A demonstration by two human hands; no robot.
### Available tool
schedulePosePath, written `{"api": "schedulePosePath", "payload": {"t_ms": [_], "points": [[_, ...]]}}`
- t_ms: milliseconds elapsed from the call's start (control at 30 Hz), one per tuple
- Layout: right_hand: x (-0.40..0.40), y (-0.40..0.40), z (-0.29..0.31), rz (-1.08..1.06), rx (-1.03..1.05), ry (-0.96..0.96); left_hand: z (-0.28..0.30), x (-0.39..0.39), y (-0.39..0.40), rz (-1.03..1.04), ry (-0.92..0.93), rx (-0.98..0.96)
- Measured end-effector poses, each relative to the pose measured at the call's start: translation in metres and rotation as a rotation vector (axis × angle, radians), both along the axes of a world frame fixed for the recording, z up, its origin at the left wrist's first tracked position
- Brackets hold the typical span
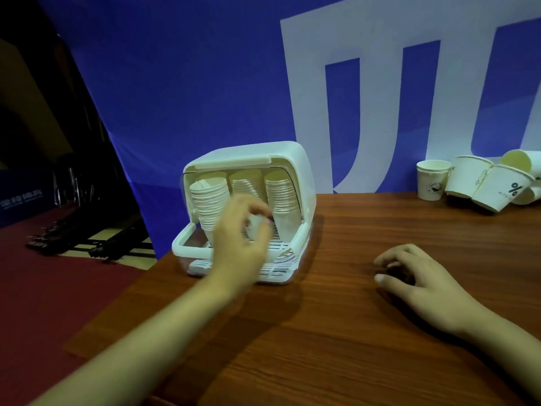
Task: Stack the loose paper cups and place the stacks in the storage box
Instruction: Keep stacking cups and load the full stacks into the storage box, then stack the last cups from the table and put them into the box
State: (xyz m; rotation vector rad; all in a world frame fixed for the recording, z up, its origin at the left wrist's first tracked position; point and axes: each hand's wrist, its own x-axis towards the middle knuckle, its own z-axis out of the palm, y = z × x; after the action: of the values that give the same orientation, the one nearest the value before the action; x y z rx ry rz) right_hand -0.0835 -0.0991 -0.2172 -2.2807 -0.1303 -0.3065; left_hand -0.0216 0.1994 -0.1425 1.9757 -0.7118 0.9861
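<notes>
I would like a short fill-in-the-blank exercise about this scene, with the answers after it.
1. The storage box holds ____ stacks of cups.
2. The ____ hand reaches into the box.
3. The right hand rests on the ____.
4. The loose cups lie to the ____ of the box.

Answers: three; left; table; right

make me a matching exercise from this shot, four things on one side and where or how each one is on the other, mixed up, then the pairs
Things
1. storage box
2. loose paper cups
3. left hand
4. right hand

Places or states
A. resting on the bare wooden table, fingers loosely curled
B. lid raised, holding three cup stacks
C. reaching into the box opening, blurred
D. heaped at the table's far right edge, most tipped over, one upright

Pairs: 1-B, 2-D, 3-C, 4-A
</notes>
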Motion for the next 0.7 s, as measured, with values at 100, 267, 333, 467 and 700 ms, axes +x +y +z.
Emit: {"api": "schedulePosePath", "payload": {"t_ms": [100, 267, 333, 467, 700], "points": [[0.001, 0.001, 0.001, -0.035, -0.004, -0.012, -0.03, -0.021, -0.059, -0.188, 0.146, 0.109], [0.004, -0.008, 0.0, -0.125, 0.106, -0.1, -0.061, -0.022, -0.14, -0.31, 0.405, 0.218], [0.006, -0.019, 0.001, -0.238, 0.16, -0.145, -0.067, -0.017, -0.167, -0.33, 0.468, 0.178], [0.011, -0.052, 0.006, -0.46, 0.216, -0.213, -0.077, -0.002, -0.215, -0.342, 0.596, 0.052], [0.006, -0.094, 0.006, -0.839, 0.537, -0.26, -0.064, 0.059, -0.308, -0.239, 0.619, 0.178]]}}
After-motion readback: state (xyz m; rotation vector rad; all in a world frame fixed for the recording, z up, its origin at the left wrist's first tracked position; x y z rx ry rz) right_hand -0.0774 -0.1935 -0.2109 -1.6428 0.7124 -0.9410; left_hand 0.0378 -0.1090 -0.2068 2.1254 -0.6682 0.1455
